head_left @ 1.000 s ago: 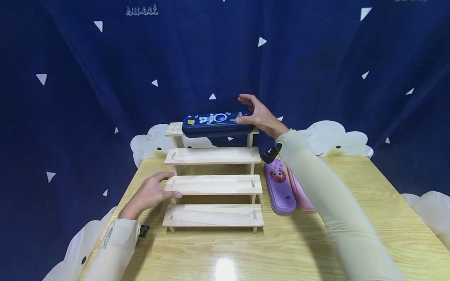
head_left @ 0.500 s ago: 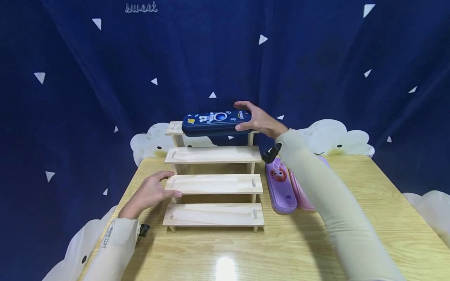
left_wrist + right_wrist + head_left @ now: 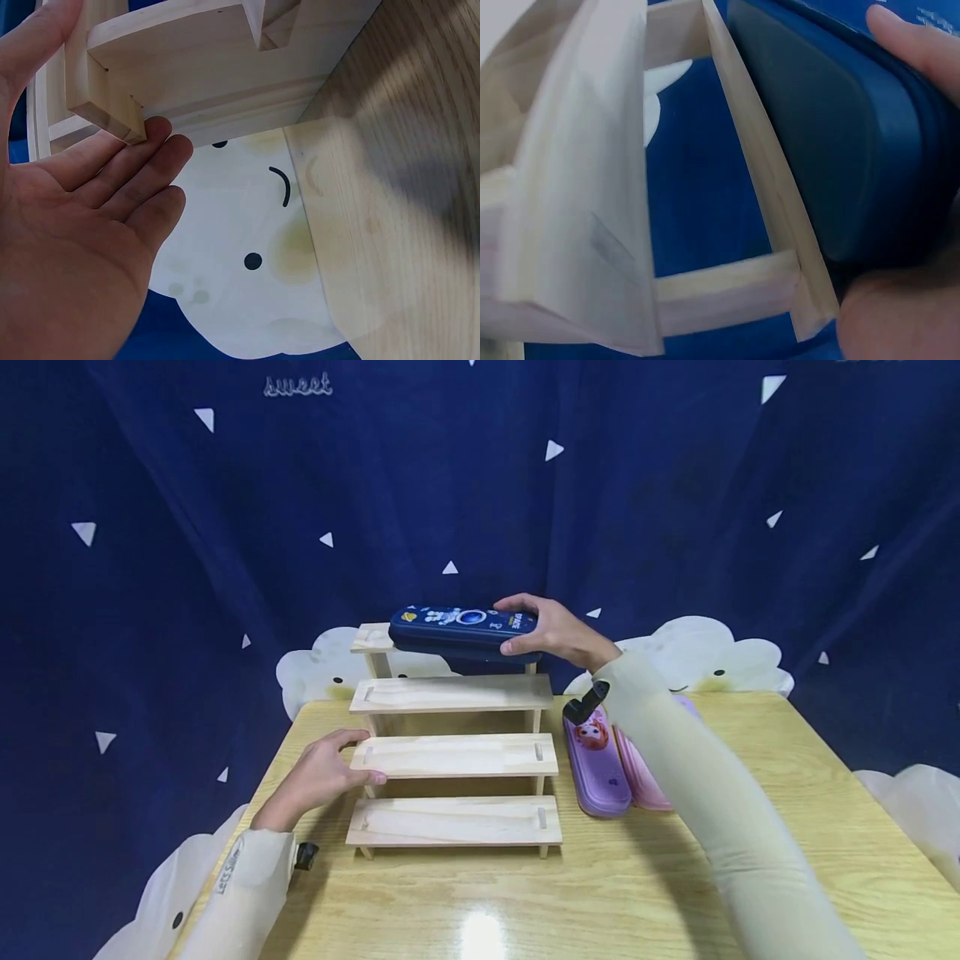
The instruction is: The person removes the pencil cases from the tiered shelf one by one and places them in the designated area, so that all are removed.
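A navy pencil case (image 3: 457,631) with an astronaut print lies along the top tier of a stepped wooden display rack (image 3: 450,693). My right hand (image 3: 551,631) grips its right end, thumb in front and fingers over the back. In the right wrist view, the underside of the pencil case (image 3: 817,135) stands out past the edge of the top board (image 3: 757,157). My left hand (image 3: 326,768) holds the left end of the rack's second tier from the bottom. Seen from the left wrist, the thumb and fingers of the left hand (image 3: 90,225) lie on either side of the wood.
To the right of the rack, a purple pencil case (image 3: 600,777) with a girl's picture lies beside a pink one (image 3: 645,781). The wooden table (image 3: 420,910) reaches back to a dark blue curtain (image 3: 450,468) with white triangles and clouds.
My right hand has come down and closed its fingers over the navy pencil case. The right end of the case has swung slightly forward and lower. The left hand stays on the rack.
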Demonstrator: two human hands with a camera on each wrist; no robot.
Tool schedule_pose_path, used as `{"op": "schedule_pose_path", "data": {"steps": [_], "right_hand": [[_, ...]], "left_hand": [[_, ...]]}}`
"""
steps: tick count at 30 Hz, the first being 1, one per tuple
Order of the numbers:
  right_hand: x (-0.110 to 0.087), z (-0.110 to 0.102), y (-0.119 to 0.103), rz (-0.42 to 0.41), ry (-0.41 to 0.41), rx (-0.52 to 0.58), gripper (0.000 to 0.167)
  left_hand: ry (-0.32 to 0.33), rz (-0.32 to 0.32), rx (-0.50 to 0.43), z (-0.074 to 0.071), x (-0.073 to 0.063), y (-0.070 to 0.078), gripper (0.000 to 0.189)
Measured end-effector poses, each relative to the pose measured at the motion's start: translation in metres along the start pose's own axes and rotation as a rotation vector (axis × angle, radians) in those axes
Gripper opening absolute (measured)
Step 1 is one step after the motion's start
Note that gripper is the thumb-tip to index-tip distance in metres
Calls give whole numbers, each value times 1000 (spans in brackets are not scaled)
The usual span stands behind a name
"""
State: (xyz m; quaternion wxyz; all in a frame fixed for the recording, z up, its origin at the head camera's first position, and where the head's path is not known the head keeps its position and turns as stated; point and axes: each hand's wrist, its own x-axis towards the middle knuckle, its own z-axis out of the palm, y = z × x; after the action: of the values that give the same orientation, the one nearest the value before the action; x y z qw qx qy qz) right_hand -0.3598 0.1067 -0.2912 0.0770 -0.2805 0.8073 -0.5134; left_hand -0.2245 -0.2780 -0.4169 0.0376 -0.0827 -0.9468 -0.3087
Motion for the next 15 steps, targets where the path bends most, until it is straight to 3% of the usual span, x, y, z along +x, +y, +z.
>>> {"op": "schedule_pose_path", "data": {"steps": [7, 15], "right_hand": [[-20, 15, -1, -21, 125, -97, 72], [-43, 23, -6, -119, 329, -260, 75]], "left_hand": [[-4, 5, -9, 3, 0, -2, 86], [5, 6, -12, 2, 0, -2, 86]]}}
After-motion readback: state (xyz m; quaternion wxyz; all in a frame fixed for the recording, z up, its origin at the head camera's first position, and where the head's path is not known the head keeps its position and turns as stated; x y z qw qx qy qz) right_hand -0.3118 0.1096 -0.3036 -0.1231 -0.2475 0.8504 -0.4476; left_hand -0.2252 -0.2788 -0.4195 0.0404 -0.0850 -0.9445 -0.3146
